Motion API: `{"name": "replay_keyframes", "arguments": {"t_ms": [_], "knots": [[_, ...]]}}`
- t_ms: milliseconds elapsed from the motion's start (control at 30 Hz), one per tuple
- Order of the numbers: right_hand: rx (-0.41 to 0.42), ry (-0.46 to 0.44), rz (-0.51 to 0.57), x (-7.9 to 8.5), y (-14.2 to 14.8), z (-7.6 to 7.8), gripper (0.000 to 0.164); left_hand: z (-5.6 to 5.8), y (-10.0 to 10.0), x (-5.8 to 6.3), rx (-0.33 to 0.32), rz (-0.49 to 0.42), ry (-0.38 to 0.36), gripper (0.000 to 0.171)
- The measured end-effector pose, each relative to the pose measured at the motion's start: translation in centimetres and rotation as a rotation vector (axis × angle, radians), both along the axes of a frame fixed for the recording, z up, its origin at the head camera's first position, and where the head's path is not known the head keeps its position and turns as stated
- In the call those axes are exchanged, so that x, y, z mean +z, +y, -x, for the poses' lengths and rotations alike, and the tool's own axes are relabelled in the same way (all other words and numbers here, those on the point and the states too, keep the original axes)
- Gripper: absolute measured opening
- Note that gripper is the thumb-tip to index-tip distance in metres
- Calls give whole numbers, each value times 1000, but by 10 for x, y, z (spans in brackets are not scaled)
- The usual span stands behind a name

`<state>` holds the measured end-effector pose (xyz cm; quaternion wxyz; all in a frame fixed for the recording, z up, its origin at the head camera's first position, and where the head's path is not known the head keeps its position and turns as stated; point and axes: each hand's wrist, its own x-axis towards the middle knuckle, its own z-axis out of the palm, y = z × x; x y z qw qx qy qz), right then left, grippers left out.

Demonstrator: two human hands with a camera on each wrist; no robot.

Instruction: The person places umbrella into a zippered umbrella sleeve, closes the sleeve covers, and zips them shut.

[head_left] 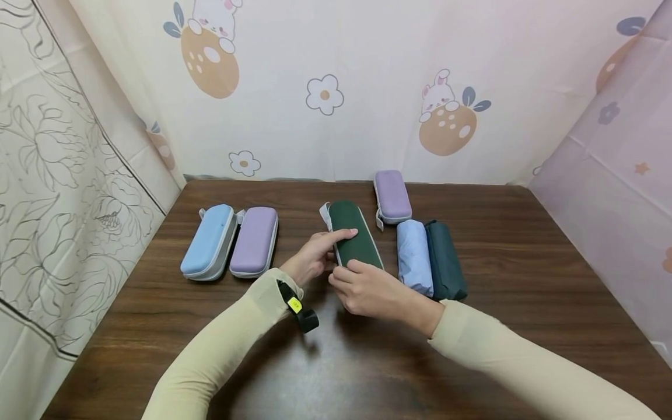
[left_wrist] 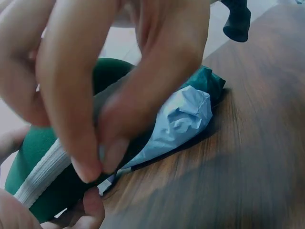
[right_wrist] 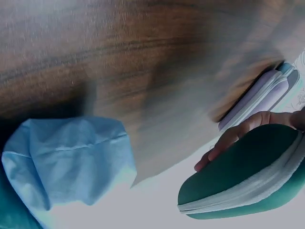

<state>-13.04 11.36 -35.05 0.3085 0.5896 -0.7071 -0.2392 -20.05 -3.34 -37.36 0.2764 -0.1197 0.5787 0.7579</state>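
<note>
A dark green zip case with a pale zipper band is tilted up over the table in the head view. My left hand grips its left side, thumb laid across the top; in the right wrist view its fingers wrap behind the case. My right hand is at the near end. In the left wrist view its thumb and fingers pinch at the zipper band, on what looks like the zipper pull, mostly hidden by the fingertips. A grey loop sticks out at the far end.
To the left lie a light blue zip case and a purple one. Another purple case lies toward the back right. Nearer, a light blue rolled fabric bundle lies beside a dark green one. Patterned curtains hang behind the table.
</note>
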Motion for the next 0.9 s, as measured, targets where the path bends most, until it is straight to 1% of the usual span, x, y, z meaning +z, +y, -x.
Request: {"name": "replay_keyframes", "arguments": {"t_ms": [133, 333, 433, 467, 500, 567, 667, 733, 767, 833, 867, 900], "knots": [[44, 2, -13, -2, 2, -2, 13, 0, -2, -2, 18, -3, 28, 43], [69, -30, -52, -3, 11, -8, 19, 1, -4, -7, 54, 6, 59, 48], [69, -58, -42, -5, 22, -9, 18, 2, -6, -9, 77, -3, 67, 53], [70, -65, -25, -6, 26, -9, 15, 3, -6, -9, 85, -13, 69, 55], [72, -83, 7, -8, 30, -9, 16, 3, -6, -10, 92, -26, 64, 57], [75, -119, 95, -12, 36, -10, 23, 3, -5, -10, 99, -53, 57, 60], [84, -216, 261, -20, 37, -12, 33, 2, -2, -11, 110, -88, 43, 62], [68, -296, 367, -24, 35, -15, 28, 2, -1, -11, 127, -99, 44, 62], [51, -354, 422, -25, 33, -18, 26, 2, -1, -11, 138, -105, 45, 62], [-3, -477, 537, -26, 31, -22, 11, 2, -1, -10, 159, -117, 47, 62], [-37, -539, 594, -25, 30, -24, 6, 2, -1, -10, 169, -124, 45, 63], [-71, -600, 649, -24, 30, -25, 7, 3, -1, -9, 176, -133, 46, 63]]}}
